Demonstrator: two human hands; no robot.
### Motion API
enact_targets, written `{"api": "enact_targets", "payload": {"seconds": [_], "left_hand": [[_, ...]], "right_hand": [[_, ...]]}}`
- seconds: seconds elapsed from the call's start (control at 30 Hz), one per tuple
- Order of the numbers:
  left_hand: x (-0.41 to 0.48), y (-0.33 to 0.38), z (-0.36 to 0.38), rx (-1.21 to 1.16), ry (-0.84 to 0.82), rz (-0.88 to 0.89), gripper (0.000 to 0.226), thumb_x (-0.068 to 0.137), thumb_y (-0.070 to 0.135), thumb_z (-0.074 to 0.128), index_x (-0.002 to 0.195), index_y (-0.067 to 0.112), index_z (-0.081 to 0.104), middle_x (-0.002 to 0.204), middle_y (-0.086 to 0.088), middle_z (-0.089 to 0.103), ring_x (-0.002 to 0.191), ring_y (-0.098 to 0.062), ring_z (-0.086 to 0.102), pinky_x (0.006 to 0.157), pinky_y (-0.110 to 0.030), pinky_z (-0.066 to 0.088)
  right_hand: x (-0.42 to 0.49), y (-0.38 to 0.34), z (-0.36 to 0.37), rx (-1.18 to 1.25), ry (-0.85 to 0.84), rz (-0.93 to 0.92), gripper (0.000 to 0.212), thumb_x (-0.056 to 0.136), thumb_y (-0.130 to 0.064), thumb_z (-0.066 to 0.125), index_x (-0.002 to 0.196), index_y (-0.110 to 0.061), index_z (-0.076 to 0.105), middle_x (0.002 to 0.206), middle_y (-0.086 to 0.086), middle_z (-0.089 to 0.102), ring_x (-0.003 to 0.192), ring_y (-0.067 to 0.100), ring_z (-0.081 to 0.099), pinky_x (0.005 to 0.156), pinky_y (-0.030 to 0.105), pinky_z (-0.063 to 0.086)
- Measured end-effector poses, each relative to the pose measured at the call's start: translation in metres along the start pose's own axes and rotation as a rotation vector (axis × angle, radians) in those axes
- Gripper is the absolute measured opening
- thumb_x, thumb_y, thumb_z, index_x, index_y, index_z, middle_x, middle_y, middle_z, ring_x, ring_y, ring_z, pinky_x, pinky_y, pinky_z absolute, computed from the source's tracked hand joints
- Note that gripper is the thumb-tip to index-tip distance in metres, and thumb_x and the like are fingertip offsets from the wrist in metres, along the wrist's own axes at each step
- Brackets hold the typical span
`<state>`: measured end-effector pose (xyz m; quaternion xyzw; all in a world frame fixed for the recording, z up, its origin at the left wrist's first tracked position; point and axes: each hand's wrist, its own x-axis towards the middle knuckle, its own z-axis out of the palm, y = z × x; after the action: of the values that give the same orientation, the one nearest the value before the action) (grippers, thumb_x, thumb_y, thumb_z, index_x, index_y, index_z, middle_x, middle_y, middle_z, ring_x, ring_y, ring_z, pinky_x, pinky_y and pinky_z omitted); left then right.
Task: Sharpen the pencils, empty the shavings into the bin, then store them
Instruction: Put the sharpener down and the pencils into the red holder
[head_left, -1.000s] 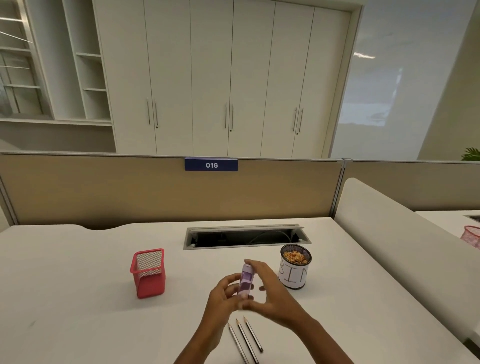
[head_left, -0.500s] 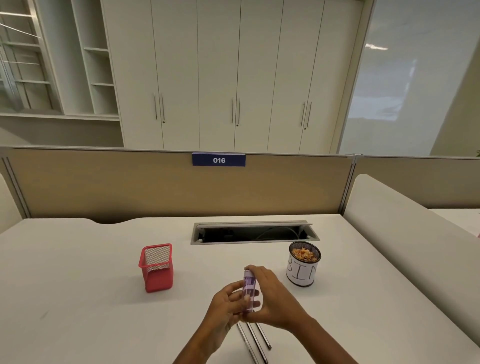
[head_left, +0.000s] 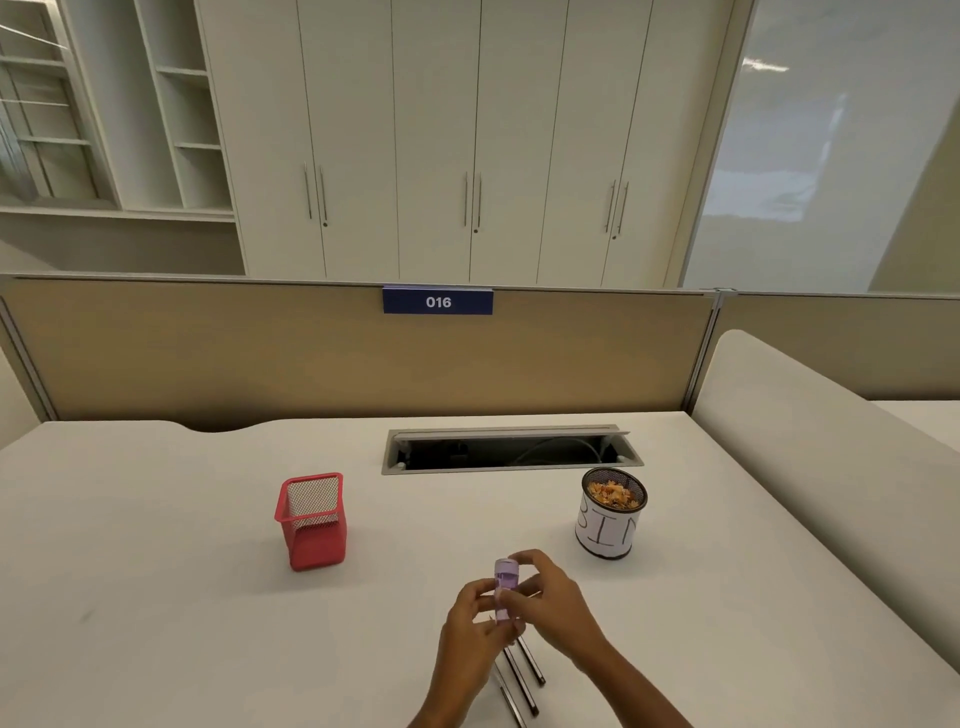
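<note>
A small purple sharpener (head_left: 505, 582) stands upright between both hands above the white desk (head_left: 156, 597). My left hand (head_left: 470, 623) pinches its lower part and my right hand (head_left: 550, 603) curls round its top and side. Three dark pencils (head_left: 522, 680) lie side by side on the desk just under my hands, partly hidden by them. A round mesh bin (head_left: 608, 530) with a white label stands to the right, holding orange shavings. A red mesh pencil holder (head_left: 311, 525) stands to the left, with nothing seen inside.
An open cable slot (head_left: 511, 451) is set into the desk behind the bin. A tan partition (head_left: 260, 353) with a blue "016" sign closes the far edge. A white rounded divider (head_left: 831, 452) runs along the right side.
The view has shifted, so everything sits further right in frame. Both hands keep hold of the purple sharpener and have drawn it slightly nearer and lower over the pencils.
</note>
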<state>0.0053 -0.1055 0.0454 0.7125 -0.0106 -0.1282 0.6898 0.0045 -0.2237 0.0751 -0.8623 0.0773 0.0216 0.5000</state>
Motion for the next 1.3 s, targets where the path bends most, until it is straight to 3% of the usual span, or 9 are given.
{"api": "enact_targets", "payload": {"seconds": [0.2, 0.33, 0.43, 0.6, 0.7, 0.87, 1.0, 1.1, 1.3], "left_hand": [[-0.005, -0.018, -0.021, 0.87, 0.2, 0.356, 0.047, 0.097, 0.039, 0.033, 0.139, 0.018, 0.035, 0.143, 0.002, 0.043, 0.13, -0.013, 0.042, 0.104, -0.016, 0.031], [-0.009, -0.035, -0.058, 1.261, 0.39, 0.538, 0.086, 0.098, 0.038, -0.004, 0.091, 0.0, 0.073, 0.091, -0.019, 0.074, 0.143, -0.022, 0.012, 0.116, -0.022, 0.002], [-0.009, -0.048, -0.082, 1.37, 0.452, 0.539, 0.076, 0.098, 0.039, -0.005, 0.103, 0.004, 0.063, 0.092, -0.025, 0.072, 0.145, -0.025, 0.005, 0.117, -0.03, 0.0], [-0.011, -0.059, -0.102, 1.423, 0.382, 0.28, 0.066, 0.098, 0.04, -0.003, 0.106, 0.003, 0.051, 0.089, -0.026, 0.072, 0.086, -0.04, 0.069, 0.087, -0.051, 0.043], [-0.008, -0.061, -0.112, 1.418, 0.353, 0.239, 0.088, 0.098, 0.041, -0.003, 0.088, -0.004, 0.072, 0.085, -0.028, 0.072, 0.076, -0.041, 0.071, 0.059, -0.052, 0.055], [-0.001, -0.054, -0.113, 1.428, 0.411, 0.304, 0.093, 0.098, 0.042, -0.004, 0.077, -0.005, 0.074, 0.08, -0.027, 0.072, 0.073, -0.041, 0.071, 0.053, -0.051, 0.055], [-0.001, -0.051, -0.118, 1.414, 0.396, 0.311, 0.094, 0.097, 0.042, -0.004, 0.073, -0.005, 0.074, 0.076, -0.026, 0.072, 0.07, -0.04, 0.071, 0.049, -0.049, 0.054], [-0.001, -0.052, -0.121, 1.391, 0.396, 0.31, 0.095, 0.097, 0.042, -0.004, 0.07, -0.005, 0.074, 0.074, -0.025, 0.072, 0.068, -0.039, 0.071, 0.048, -0.048, 0.054], [0.002, -0.056, -0.123, 1.384, 0.46, 0.4, 0.095, 0.098, 0.04, -0.005, 0.067, -0.003, 0.074, 0.072, -0.019, 0.074, 0.066, -0.034, 0.072, 0.044, -0.042, 0.054]], "right_hand": [[0.018, 0.019, -0.009, -0.484, 0.08, 0.025, 0.039, 0.088, -0.014, 0.051, 0.127, -0.013, 0.048, 0.117, 0.011, 0.063, 0.1, 0.02, 0.061, 0.082, 0.022, 0.048], [0.025, 0.037, -0.008, -0.626, 0.071, 0.084, 0.031, 0.087, -0.009, 0.045, 0.117, -0.009, 0.053, 0.115, 0.01, 0.062, 0.102, 0.025, 0.061, 0.073, 0.022, 0.043], [0.027, 0.047, -0.005, -0.659, 0.068, 0.104, 0.024, 0.09, -0.01, 0.042, 0.11, -0.012, 0.055, 0.101, 0.007, 0.06, 0.101, 0.025, 0.06, 0.068, 0.018, 0.034], [0.022, 0.046, 0.0, -0.766, 0.117, 0.065, 0.026, 0.093, -0.018, 0.042, 0.118, -0.022, 0.047, 0.111, 0.006, 0.051, 0.108, 0.023, 0.053, 0.077, 0.022, 0.044], [0.018, 0.038, 0.007, -0.823, 0.16, -0.033, 0.035, 0.095, -0.027, 0.044, 0.127, -0.014, 0.044, 0.126, 0.005, 0.046, 0.113, 0.018, 0.046, 0.087, 0.02, 0.045], [0.012, 0.032, 0.029, -0.824, -0.11, 0.01, 0.038, 0.089, -0.03, 0.056, 0.114, -0.003, 0.048, 0.127, 0.007, 0.049, 0.115, 0.021, 0.053, 0.092, 0.028, 0.047], [0.012, 0.028, 0.035, -0.797, -0.071, 0.144, 0.047, 0.092, -0.024, 0.05, 0.058, -0.009, 0.02, 0.096, 0.012, 0.055, 0.104, 0.018, 0.057, 0.074, 0.02, 0.044], [0.014, 0.023, 0.04, -0.769, -0.097, 0.155, 0.042, 0.091, -0.013, 0.045, 0.057, -0.017, 0.021, 0.063, -0.002, 0.028, 0.058, 0.006, 0.034, 0.048, 0.013, 0.026], [0.017, 0.018, 0.049, -0.826, -0.164, 0.189, 0.026, 0.088, -0.008, 0.045, 0.066, -0.019, 0.034, 0.064, -0.004, 0.036, 0.071, 0.008, 0.055, 0.044, 0.014, 0.023]]}}
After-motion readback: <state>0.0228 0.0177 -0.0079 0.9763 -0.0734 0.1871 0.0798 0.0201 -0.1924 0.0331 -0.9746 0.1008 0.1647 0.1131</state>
